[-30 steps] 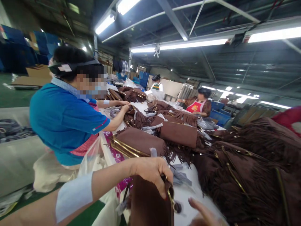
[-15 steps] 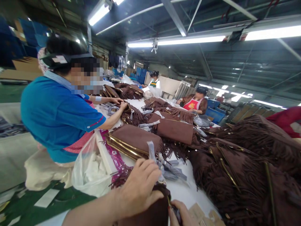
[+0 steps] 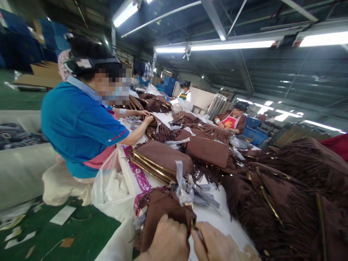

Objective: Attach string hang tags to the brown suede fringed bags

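A brown fringed bag (image 3: 160,206) lies in front of me on the near part of the table, a gold-coloured edge or zip at its right corner. My left hand (image 3: 171,237) is closed on the bag, knuckles up, its fingertips hidden. Close by on the right, my right hand (image 3: 214,241) is closed at that gold corner. A narrow dark piece shows between its thumb and fingers, too unclear to name. A clear plastic wrap (image 3: 181,188) stands up from the bag's far side.
Flat brown bags with gold zips (image 3: 163,156) are stacked just beyond. Many fringed bags are heaped (image 3: 277,203) on the right. A co-worker in a blue shirt (image 3: 78,123) handles a bag at the left. A clear plastic sack (image 3: 108,192) hangs at the table's left edge.
My left hand has come down and nearer from the bag's far edge, now curled on its body. More of the bag shows. My right hand has come further into view.
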Action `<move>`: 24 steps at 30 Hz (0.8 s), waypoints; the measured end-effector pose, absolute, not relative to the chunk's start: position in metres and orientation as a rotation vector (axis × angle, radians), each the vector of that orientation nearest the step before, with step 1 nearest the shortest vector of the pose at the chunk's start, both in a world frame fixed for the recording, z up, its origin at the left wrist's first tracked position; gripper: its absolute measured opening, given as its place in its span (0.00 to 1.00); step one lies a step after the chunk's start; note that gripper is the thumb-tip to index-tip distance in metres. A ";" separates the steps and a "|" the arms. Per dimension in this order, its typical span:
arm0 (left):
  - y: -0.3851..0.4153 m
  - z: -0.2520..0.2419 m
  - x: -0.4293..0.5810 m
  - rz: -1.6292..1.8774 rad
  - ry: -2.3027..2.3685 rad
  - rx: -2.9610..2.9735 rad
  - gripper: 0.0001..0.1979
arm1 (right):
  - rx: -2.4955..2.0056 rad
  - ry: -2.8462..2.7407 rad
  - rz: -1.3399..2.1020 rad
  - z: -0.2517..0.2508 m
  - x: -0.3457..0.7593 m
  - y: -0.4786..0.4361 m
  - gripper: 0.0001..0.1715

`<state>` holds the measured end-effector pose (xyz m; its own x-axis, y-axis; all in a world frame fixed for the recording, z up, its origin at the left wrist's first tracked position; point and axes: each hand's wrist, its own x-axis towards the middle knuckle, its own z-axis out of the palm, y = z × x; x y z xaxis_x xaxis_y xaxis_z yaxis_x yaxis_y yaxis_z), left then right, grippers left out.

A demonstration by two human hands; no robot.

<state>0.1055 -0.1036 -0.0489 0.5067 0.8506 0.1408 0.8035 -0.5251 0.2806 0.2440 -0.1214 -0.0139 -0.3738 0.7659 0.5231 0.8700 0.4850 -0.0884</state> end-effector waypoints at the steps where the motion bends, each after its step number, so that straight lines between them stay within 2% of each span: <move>1: -0.102 -0.039 0.103 0.402 1.361 2.647 0.05 | -1.397 -2.206 -0.106 -0.006 0.247 -0.118 0.15; 5: -0.089 -0.006 0.084 0.388 0.872 3.008 0.06 | -1.520 -2.110 0.448 0.022 0.253 -0.110 0.17; 11: -0.063 0.035 0.048 0.351 0.546 3.129 0.08 | -1.521 -1.816 0.838 0.034 0.251 -0.120 0.19; 13: -0.057 0.057 0.041 0.268 0.583 3.140 0.08 | -1.533 -1.737 0.807 0.038 0.258 -0.122 0.18; 17: -0.047 0.110 0.039 0.089 0.710 3.092 0.08 | -1.600 -1.712 0.518 0.045 0.270 -0.118 0.21; 19: -0.043 0.132 0.041 0.081 0.807 3.060 0.10 | -1.668 -1.780 0.449 0.039 0.273 -0.118 0.17; 22: -0.036 0.148 0.041 0.131 0.851 3.048 0.14 | -1.786 -1.949 0.465 0.010 0.278 -0.132 0.09; 24: -0.029 0.152 0.039 0.177 0.891 3.057 0.17 | -1.799 -2.083 0.507 -0.023 0.282 -0.150 0.11</move>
<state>0.0392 -0.0292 0.1516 0.8378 0.5327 0.1196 0.5380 -0.8428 -0.0147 0.2816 -0.1499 -0.0233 -0.1396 0.9899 0.0245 0.8680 0.1342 -0.4781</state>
